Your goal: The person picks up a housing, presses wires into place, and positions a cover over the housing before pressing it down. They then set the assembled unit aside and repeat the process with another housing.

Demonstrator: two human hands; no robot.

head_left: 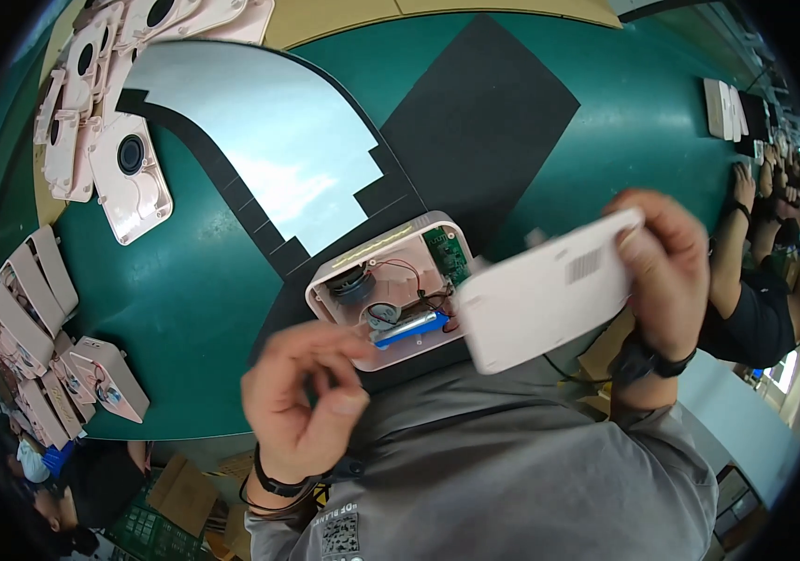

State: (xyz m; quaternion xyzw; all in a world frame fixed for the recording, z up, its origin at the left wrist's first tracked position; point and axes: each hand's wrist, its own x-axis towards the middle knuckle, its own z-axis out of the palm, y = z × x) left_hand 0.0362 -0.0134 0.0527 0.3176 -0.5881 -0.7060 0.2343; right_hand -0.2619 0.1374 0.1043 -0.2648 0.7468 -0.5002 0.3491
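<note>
An open pale pink speaker housing (384,245) lies in front of me at the table's near edge. Inside it are a round black speaker (350,284), a green circuit board (449,254), a blue cylindrical battery (416,329) and thin red and black wires. My right hand (666,266) grips a flat pale pink cover (545,294) by its right end, thumb on the face that has a small slotted grille. The cover is tilted, with its left end by the housing's right side. At the housing's near left corner is my left hand (311,397), fingers curled but apart, holding nothing visible.
A curved, mirror-like panel (260,131) with a black border lies beyond the housing, beside a black mat (489,122). Pink panels with speakers (129,178) are piled far left. Several wired housings (106,379) stand at left. Other people (760,309) work at right.
</note>
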